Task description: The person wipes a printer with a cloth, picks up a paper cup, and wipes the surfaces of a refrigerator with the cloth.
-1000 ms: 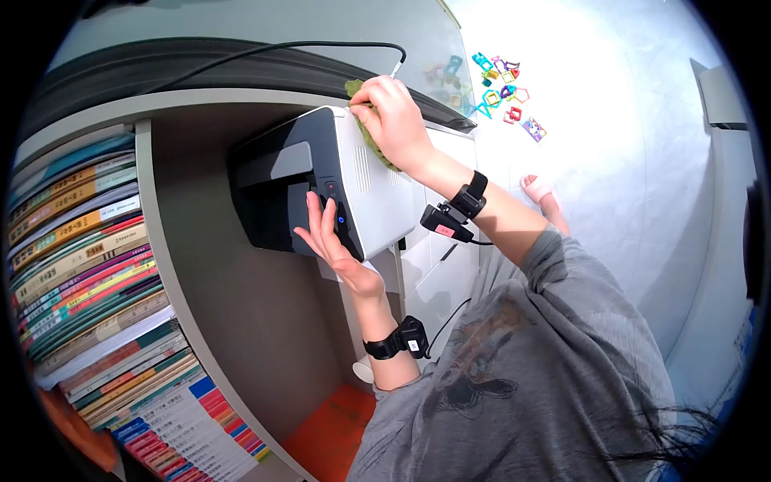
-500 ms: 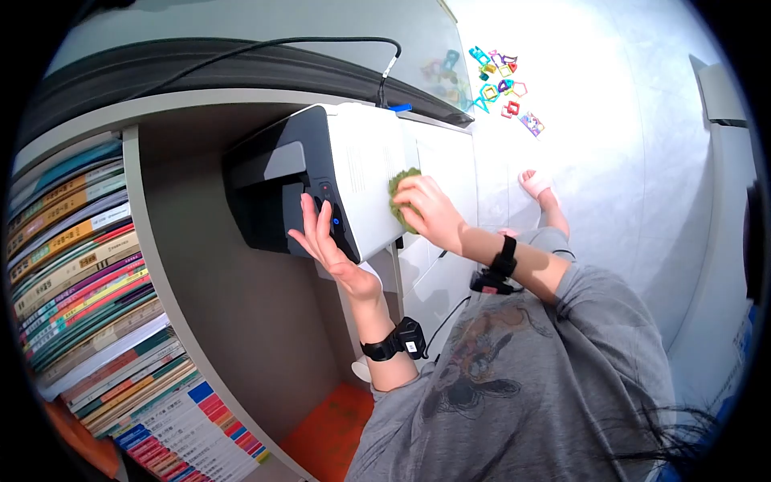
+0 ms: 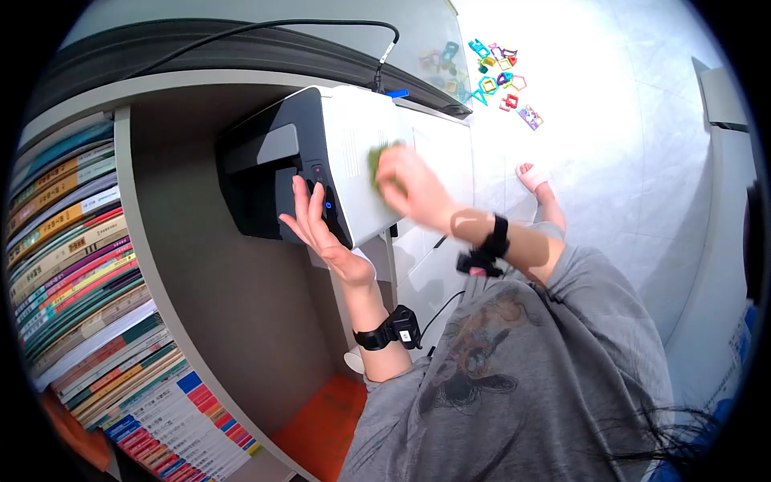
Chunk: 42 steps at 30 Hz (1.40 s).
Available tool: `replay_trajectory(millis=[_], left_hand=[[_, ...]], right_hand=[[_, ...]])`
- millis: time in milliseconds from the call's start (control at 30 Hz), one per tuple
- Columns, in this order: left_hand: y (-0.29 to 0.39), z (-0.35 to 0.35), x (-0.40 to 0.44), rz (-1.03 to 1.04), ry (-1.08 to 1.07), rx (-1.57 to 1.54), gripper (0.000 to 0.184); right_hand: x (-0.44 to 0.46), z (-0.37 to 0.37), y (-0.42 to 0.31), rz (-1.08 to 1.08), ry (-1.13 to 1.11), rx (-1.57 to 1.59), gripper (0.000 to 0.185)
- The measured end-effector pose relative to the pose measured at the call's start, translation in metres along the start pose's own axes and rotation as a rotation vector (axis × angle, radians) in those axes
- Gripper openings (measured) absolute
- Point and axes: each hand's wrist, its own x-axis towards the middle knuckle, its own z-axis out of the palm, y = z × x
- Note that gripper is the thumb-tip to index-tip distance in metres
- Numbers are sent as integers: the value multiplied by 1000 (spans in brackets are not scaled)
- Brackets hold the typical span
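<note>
We're looking down on a pale, glossy floor (image 3: pixel 610 185), and bright light is glaring off its far stretch, where colourful toy pieces (image 3: pixel 498 76) are lying scattered. Along the left, a grey shelf unit (image 3: pixel 201 78) is standing, its side compartment packing in a tight row of books (image 3: pixel 80 257). Down in the next bay we're spotting an orange-red surface (image 3: pixel 321 418). Behind the unit, a shiny pane (image 3: pixel 426 32) is mirroring those toys above a dark strip (image 3: pixel 241 52). White drawers (image 3: pixel 414 257) are sitting alongside, and pale furniture (image 3: pixel 723 96) is edging our right.
</note>
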Motion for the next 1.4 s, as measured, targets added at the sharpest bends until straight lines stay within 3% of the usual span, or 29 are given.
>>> replay_trajectory(millis=[133, 233, 300, 367, 500, 567, 633, 667, 800, 867, 900, 1033, 1167, 1267, 1400], left_hand=[[-1, 0, 0, 1, 8, -7, 81], [-2, -2, 0, -3, -2, 4, 81], [-2, 0, 0, -16, 14, -19, 84], [2, -3, 2, 9, 9, -3, 80], [-3, -1, 4, 19, 15, -41, 78], [-1, -4, 2, 6, 27, -64, 78], [-4, -2, 1, 23, 46, -78, 76], [-8, -2, 0, 34, 55, -88, 76], [-6, -6, 2, 62, 15, -76, 74], [-6, -8, -1, 62, 13, -132, 74], [-6, -14, 5, 68, 22, -187, 73], [-6, -24, -1, 76, 73, -221, 65], [-6, -52, -36, 35, 160, -217, 49], [-4, -69, -75, -120, 194, -146, 38], [12, -83, -108, -393, 228, -238, 36]], right_hand=[[-51, 4, -32, -76, -187, 83, 26], [-45, 1, -12, -18, -166, -39, 26], [-50, 2, 14, 89, -144, -39, 24], [-56, -8, 46, 400, -251, -244, 20], [-47, -20, 16, 373, -120, -145, 19], [-17, -16, -26, 171, 30, -11, 19], [4, -8, -62, 48, -46, 59, 21], [5, -2, -73, 12, -98, -68, 24], [-33, 4, -33, 133, -110, -294, 19], [-74, -18, 19, 289, -500, -392, 13], [-85, -43, 23, 223, -596, -377, 10], [-78, -60, -4, 260, -510, -380, 8], [-43, -79, -25, 230, -620, -503, 12], [-33, -77, -42, 250, -482, -215, 16], [-15, -62, -78, 227, -426, -240, 15]])
